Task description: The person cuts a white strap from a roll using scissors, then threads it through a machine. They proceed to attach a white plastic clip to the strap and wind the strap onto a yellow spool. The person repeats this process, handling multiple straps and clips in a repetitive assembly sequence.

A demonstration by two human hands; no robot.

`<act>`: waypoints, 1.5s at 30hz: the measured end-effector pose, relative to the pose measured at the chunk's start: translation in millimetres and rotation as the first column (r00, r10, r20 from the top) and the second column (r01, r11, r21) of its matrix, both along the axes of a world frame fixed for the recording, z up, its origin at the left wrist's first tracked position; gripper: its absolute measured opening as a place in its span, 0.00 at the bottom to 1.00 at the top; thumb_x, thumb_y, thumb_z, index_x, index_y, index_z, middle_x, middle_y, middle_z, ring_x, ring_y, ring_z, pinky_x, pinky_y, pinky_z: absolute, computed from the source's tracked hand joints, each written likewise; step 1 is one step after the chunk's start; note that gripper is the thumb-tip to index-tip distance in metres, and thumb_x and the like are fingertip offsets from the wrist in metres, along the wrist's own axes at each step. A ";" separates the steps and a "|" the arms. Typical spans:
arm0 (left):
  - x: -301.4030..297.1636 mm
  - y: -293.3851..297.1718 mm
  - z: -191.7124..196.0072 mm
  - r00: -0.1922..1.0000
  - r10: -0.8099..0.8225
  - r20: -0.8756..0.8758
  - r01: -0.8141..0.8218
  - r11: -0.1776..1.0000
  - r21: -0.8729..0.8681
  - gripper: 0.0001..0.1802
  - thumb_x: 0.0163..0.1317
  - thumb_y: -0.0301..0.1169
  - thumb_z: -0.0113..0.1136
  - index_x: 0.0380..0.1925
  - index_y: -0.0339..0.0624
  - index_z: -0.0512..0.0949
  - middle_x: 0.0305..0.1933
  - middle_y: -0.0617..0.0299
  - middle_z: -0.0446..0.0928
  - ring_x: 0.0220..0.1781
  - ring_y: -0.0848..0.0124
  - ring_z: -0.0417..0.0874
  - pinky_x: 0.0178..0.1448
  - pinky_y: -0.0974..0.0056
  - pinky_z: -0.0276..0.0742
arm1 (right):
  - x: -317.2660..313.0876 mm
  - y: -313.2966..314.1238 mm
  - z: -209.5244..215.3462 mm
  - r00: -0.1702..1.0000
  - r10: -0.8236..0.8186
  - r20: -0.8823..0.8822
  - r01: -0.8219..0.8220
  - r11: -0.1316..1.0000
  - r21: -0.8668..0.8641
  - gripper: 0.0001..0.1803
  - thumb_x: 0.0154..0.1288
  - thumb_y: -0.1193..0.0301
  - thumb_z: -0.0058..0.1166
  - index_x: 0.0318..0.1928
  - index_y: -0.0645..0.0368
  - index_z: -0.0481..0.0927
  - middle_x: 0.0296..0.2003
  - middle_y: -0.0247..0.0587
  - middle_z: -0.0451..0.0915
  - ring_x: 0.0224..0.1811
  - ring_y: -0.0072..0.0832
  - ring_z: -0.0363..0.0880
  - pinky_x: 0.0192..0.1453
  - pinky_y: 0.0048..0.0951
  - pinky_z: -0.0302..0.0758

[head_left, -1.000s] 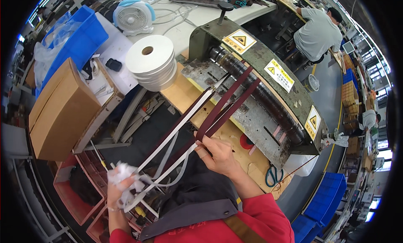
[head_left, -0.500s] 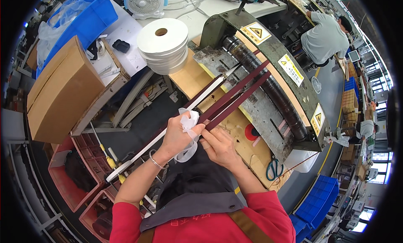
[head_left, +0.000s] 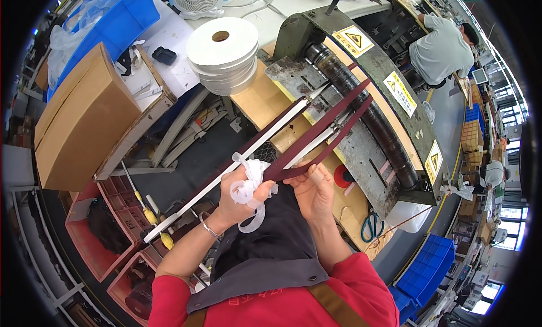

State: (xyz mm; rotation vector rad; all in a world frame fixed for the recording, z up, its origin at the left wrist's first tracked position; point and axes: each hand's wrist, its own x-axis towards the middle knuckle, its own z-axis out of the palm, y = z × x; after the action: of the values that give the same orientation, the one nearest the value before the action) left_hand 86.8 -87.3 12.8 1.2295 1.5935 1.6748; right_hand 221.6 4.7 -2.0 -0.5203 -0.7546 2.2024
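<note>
Just right of left hand [head_left: 236,196], maroon strap [head_left: 316,140]

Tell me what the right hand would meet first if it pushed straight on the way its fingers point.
Probably the maroon strip its fingers already pinch; the right hand points up along it toward the machine's dark roller. Depth is unclear.

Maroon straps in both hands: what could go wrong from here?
1. The left hand holds a bunched white ribbon beside the maroon straps; its loose loop could tangle with them.
2. The straps run up to the machine's dark roller; the right hand pinches their ends, so fingers could be drawn in if they get pulled.
</note>
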 end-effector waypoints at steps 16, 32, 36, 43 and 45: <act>3.4 -3.0 4.2 0.961 -0.026 0.274 0.038 0.998 -0.041 0.11 0.51 0.27 0.57 0.33 0.31 0.73 0.23 0.61 0.76 0.22 0.78 0.75 0.27 0.73 0.70 | 3.6 2.1 1.4 1.000 -0.026 0.001 0.026 1.000 -0.005 0.10 0.62 0.72 0.42 0.36 0.67 0.71 0.30 0.51 0.78 0.31 0.35 0.80 0.35 0.31 0.77; 0.6 -2.3 2.0 0.952 -0.122 0.281 0.156 0.982 -0.104 0.13 0.48 0.30 0.61 0.30 0.35 0.71 0.21 0.66 0.72 0.22 0.80 0.72 0.27 0.74 0.67 | 5.0 0.5 -5.7 0.996 -0.065 0.068 0.063 0.998 0.030 0.09 0.61 0.71 0.44 0.34 0.66 0.71 0.27 0.51 0.78 0.28 0.36 0.79 0.31 0.31 0.77; 8.1 0.4 -0.1 0.919 -0.025 0.393 0.075 0.991 -0.111 0.12 0.50 0.28 0.61 0.31 0.36 0.70 0.23 0.66 0.72 0.23 0.81 0.71 0.27 0.75 0.66 | 5.4 0.9 -0.3 0.995 -0.075 0.062 0.076 0.997 -0.019 0.14 0.63 0.67 0.41 0.34 0.68 0.71 0.27 0.53 0.77 0.27 0.38 0.79 0.29 0.32 0.77; 9.2 0.9 -5.6 0.668 0.070 0.741 0.048 0.989 -0.137 0.16 0.53 0.27 0.56 0.41 0.38 0.68 0.38 0.57 0.74 0.40 0.70 0.77 0.44 0.66 0.75 | 11.5 5.6 -0.6 0.996 -0.051 0.072 0.052 0.998 -0.018 0.12 0.64 0.68 0.40 0.37 0.67 0.71 0.28 0.55 0.77 0.30 0.39 0.80 0.32 0.32 0.77; 8.6 -0.3 -9.6 0.613 0.029 0.790 0.053 0.996 -0.078 0.15 0.53 0.29 0.55 0.42 0.37 0.69 0.39 0.56 0.74 0.41 0.69 0.77 0.45 0.65 0.75 | 10.8 5.8 0.8 0.995 -0.038 0.094 0.038 0.999 0.010 0.12 0.63 0.68 0.41 0.38 0.66 0.70 0.29 0.53 0.77 0.30 0.37 0.80 0.32 0.31 0.77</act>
State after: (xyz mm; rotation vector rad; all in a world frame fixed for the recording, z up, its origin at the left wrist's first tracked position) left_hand 95.4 -87.6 3.2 0.3047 1.0553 1.7401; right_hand 232.5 10.5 -1.2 -0.6326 -0.7962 2.1510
